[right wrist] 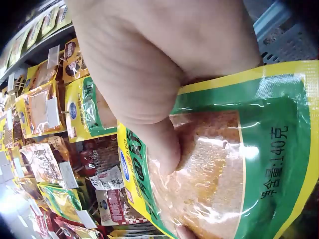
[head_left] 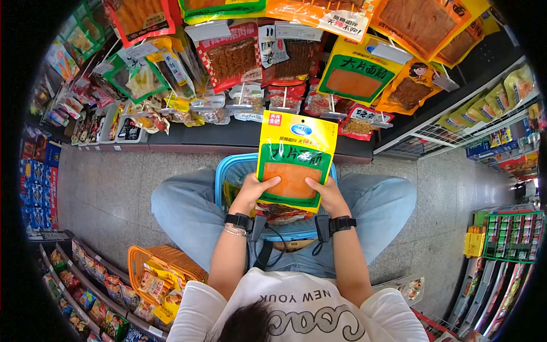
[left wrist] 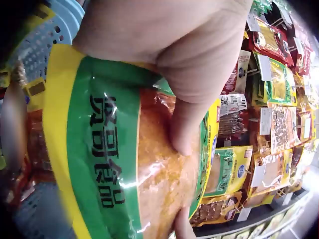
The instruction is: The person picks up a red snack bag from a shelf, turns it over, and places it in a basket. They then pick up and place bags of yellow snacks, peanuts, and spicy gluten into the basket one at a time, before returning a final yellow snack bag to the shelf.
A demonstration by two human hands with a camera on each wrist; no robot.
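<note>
A yellow and green snack packet with a clear window on its orange-brown contents is held up over a blue basket. My left hand grips its left edge, thumb on the front near the window. On the opposite edge my right hand grips it the same way, thumb also on the front. Both wrist views show the thumbs pressing the shiny film, with the other fingers mostly hidden behind the packet. Other packets lie inside the basket beneath it.
Ahead, a rack holds hanging packets, among them a similar yellow and green packet. An orange basket with yellow packets stands at the left behind the person. Shelves of snacks line the lower left, and a green rack stands at the right.
</note>
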